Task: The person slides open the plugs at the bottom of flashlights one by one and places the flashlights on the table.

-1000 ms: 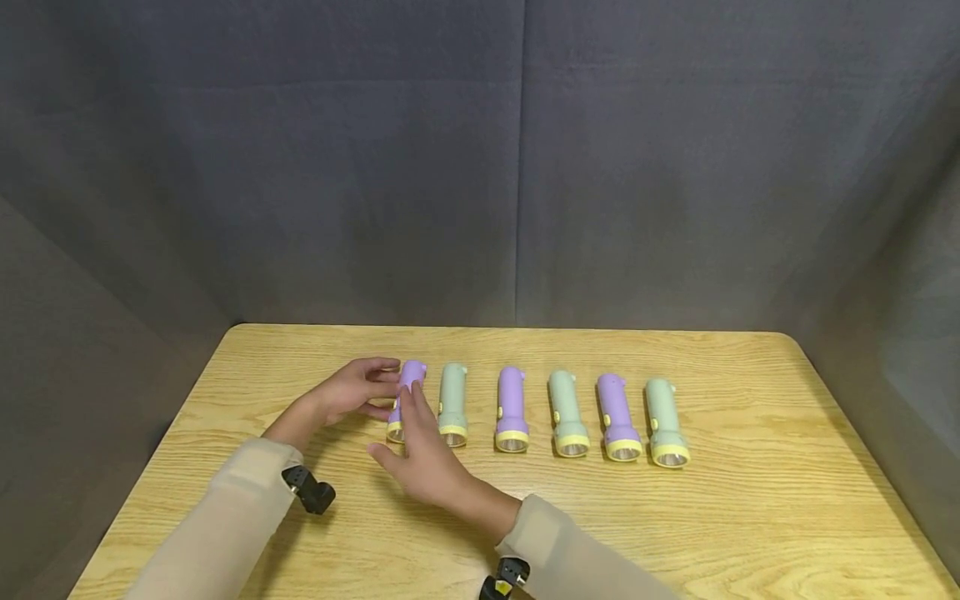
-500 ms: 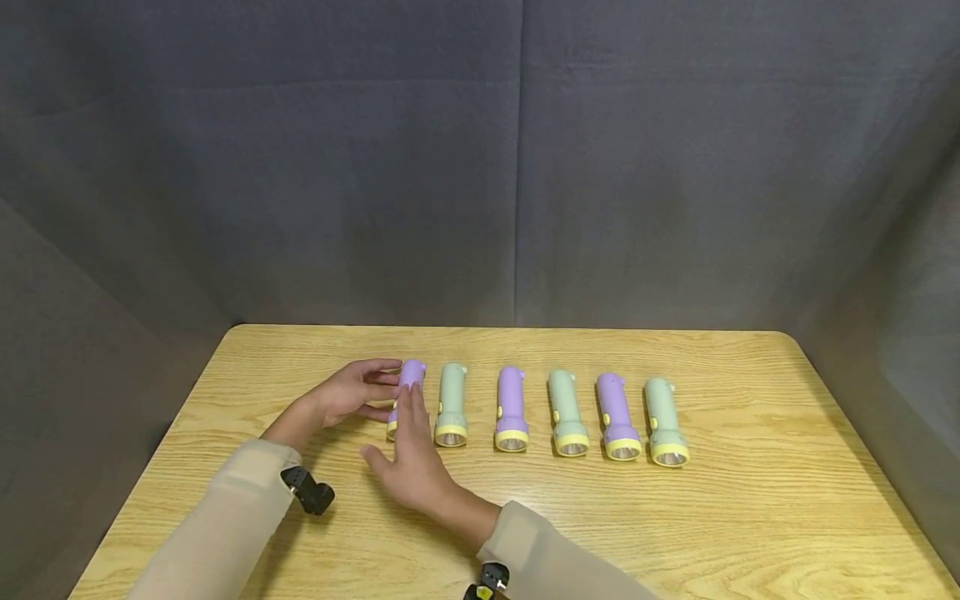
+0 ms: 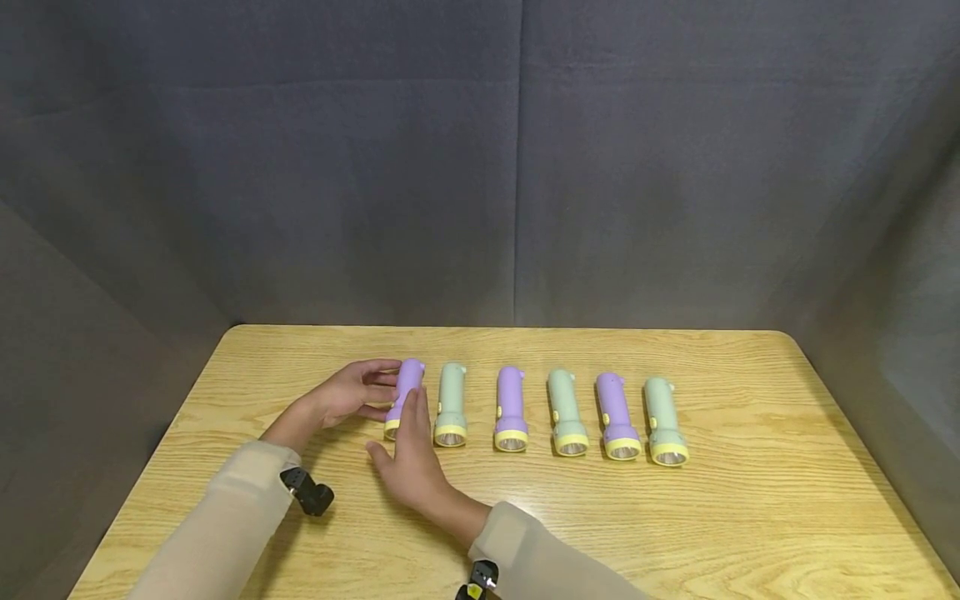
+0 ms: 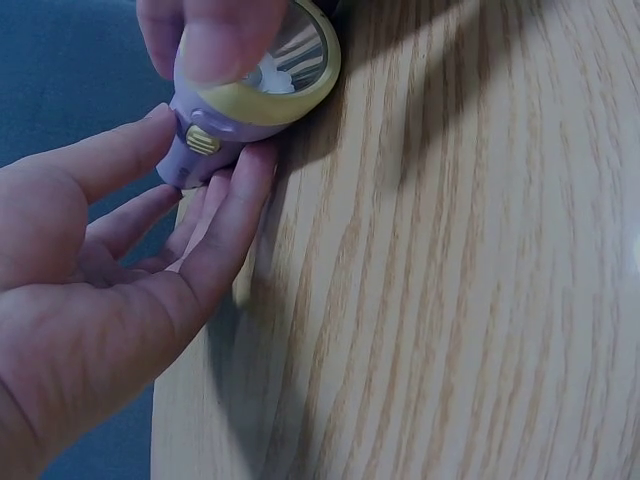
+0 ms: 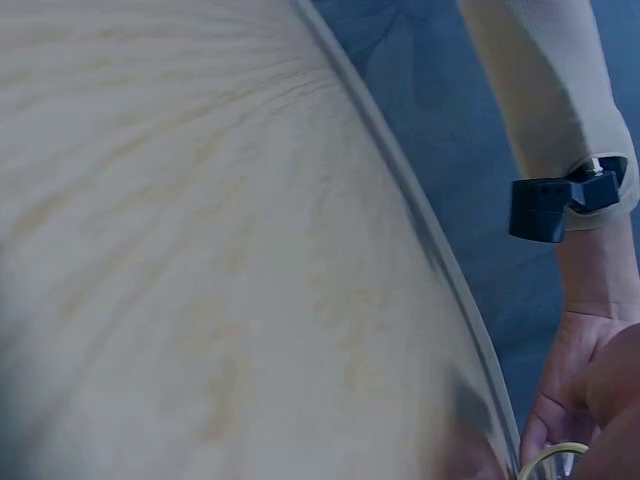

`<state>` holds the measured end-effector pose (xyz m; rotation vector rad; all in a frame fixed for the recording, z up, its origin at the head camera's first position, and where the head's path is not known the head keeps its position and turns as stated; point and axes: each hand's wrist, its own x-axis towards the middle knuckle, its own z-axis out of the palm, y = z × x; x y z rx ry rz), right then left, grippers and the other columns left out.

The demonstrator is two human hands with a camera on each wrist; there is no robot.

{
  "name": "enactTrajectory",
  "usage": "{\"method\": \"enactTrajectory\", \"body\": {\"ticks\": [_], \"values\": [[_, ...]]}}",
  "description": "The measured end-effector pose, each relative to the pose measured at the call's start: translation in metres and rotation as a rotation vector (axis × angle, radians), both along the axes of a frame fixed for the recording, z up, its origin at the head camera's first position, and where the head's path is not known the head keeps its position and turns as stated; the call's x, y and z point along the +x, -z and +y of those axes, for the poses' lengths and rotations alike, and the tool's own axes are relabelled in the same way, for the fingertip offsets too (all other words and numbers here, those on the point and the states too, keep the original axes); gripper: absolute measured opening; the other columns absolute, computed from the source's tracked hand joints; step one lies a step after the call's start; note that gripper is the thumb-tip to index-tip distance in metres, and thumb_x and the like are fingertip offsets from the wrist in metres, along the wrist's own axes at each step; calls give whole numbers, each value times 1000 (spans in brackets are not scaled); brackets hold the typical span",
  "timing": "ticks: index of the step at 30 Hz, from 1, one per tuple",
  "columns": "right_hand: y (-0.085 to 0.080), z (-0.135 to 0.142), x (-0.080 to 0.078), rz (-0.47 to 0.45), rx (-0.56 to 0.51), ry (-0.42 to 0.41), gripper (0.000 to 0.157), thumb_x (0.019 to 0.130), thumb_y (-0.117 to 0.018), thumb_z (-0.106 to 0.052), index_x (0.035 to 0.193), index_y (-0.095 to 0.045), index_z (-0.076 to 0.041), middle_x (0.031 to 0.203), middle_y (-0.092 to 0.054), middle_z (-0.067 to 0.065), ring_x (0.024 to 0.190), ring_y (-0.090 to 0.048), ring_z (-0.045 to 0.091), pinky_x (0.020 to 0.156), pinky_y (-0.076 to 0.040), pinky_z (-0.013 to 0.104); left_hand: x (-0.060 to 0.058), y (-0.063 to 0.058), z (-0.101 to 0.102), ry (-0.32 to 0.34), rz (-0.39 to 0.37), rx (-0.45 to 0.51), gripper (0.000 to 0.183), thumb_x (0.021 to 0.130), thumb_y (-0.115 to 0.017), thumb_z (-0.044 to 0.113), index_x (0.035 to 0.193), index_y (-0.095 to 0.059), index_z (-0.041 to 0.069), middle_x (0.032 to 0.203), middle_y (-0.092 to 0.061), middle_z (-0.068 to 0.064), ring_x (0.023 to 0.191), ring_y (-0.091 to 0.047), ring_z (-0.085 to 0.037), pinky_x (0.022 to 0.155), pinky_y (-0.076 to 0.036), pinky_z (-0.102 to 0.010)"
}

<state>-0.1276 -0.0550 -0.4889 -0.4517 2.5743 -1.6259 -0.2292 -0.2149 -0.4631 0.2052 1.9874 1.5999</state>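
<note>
A purple flashlight (image 3: 409, 377) with a yellow rim lies at the left end of a row, lens toward me. My left hand (image 3: 348, 392) is at its left side, the fingers reaching out to its body. In the left wrist view, fingertips of the left hand (image 4: 110, 270) touch the purple flashlight (image 4: 232, 125) near its yellow switch (image 4: 202, 140). My right hand (image 3: 414, 458) stands at the flashlight's right side with straight fingers and thumb apart, hiding part of it in the head view. Right beside it lies a green flashlight (image 3: 451, 392).
Farther right in the row are a purple flashlight (image 3: 511, 404), a green one (image 3: 566, 408), another purple one (image 3: 617, 410) and a green one (image 3: 663, 412). All lie on the wooden table (image 3: 735, 517). A dark grey curtain (image 3: 375, 208) stands behind and at both sides.
My right hand and forearm have moved a little to the left. The leftmost purple flashlight and the green one beside it lie very slightly farther left. My left hand has stayed nearly still.
</note>
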Motion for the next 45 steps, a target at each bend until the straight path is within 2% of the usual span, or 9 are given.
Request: {"method": "enactTrajectory", "body": {"ticks": [16, 27, 39, 45], "values": [[11, -6, 1, 39, -25, 109, 71, 104, -52, -2, 156, -8, 15, 165, -3, 32, 154, -8, 37, 124, -16, 47, 2, 5, -1, -2, -2, 17, 60, 101, -59, 1, 153, -32, -10, 150, -41, -33, 125, -56, -33, 95, -57, -43], [12, -8, 1, 45, -112, 157, 71, 100, -58, 2, 156, -16, 12, 165, -13, 29, 153, -14, 35, 123, -20, 46, 3, 8, -5, -2, -12, 37, 60, 101, -59, 1, 154, -31, -10, 151, -39, -33, 125, -56, -33, 94, -57, -43], [14, -10, 1, 88, -87, 176, 70, 99, -62, -2, 156, -23, 11, 164, -18, 28, 153, -19, 35, 122, -24, 46, 3, 6, -9, 16, -14, 46, 62, 102, -58, 1, 154, -28, -10, 151, -38, -34, 124, -57, -32, 95, -57, -43], [14, -11, 1, 81, -76, 187, 70, 99, -63, -2, 156, -25, 10, 165, -19, 25, 153, -20, 33, 122, -25, 45, 3, 6, -8, 11, -11, 42, 62, 101, -60, 0, 154, -30, -11, 149, -40, -33, 120, -59, -30, 94, -58, -41]]}}
